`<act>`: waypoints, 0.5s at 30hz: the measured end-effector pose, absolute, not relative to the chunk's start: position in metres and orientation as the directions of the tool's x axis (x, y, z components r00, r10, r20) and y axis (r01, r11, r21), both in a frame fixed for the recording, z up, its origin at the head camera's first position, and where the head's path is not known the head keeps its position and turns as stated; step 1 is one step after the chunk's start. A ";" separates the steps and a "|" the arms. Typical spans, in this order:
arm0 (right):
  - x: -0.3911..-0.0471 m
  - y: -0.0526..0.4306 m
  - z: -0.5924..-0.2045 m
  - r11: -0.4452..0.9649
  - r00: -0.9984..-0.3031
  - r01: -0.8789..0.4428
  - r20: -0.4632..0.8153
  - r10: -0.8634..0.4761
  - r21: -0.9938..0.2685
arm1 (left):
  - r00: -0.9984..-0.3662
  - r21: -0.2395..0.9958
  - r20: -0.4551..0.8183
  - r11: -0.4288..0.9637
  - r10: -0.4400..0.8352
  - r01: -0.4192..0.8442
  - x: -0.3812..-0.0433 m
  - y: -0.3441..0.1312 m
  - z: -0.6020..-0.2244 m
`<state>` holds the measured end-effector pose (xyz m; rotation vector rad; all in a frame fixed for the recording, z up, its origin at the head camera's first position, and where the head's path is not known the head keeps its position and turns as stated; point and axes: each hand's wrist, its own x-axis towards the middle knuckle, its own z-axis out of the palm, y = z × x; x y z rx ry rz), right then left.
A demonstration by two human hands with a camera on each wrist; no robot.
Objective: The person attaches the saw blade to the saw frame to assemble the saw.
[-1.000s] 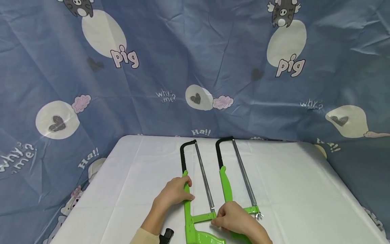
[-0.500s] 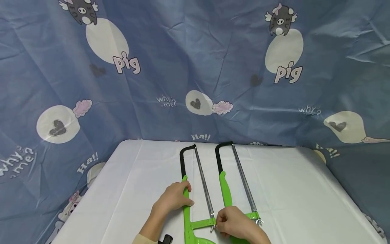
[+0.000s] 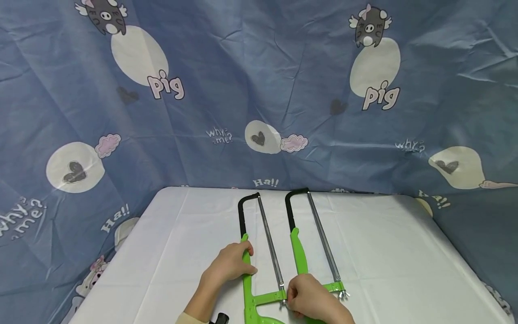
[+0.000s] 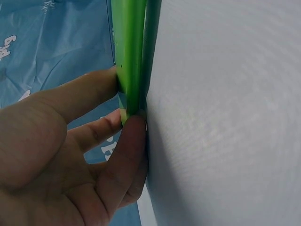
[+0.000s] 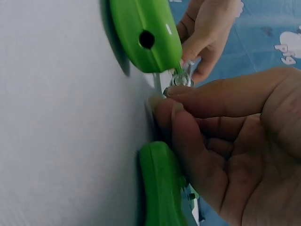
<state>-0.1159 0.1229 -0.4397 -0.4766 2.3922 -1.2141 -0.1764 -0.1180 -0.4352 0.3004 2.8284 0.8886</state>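
Note:
Two hacksaws with green frames, black front bows and grey blades lie side by side. My left hand [image 3: 231, 262] grips the green frame of the left hacksaw [image 3: 247, 285], thumb on one side and fingers on the other, as the left wrist view shows. At the handle end of that saw's blade, my right hand [image 3: 313, 297] pinches at the silver wing nut [image 5: 182, 81] with thumb and fingertips; the exact contact is partly hidden. The right hacksaw [image 3: 299, 252] lies beneath my right hand, which covers part of its handle.
Everything lies on a white-covered table [image 3: 388, 252]. A blue printed cloth [image 3: 259, 90] hangs behind it. A black object [image 3: 221, 318] shows by my left wrist. The right saw has its own wing nut [image 3: 344, 294].
The wing nut on the left saw, hidden a second ago, shows now and has changed its angle. My right fingers have shifted slightly; my left hand keeps its grip. The head view has tilted a little.

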 end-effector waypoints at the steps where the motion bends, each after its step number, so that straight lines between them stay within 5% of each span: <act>1: -0.115 0.122 -0.439 0.580 -0.861 -0.128 -0.200 -0.467 -0.804 | -0.967 0.578 -0.094 0.803 0.238 0.142 -0.176 -0.118 -0.435; 15: -0.113 0.117 -0.438 0.634 -0.873 -0.112 -0.229 -0.431 -0.765 | -0.968 0.579 -0.089 0.803 0.235 0.142 -0.175 -0.118 -0.433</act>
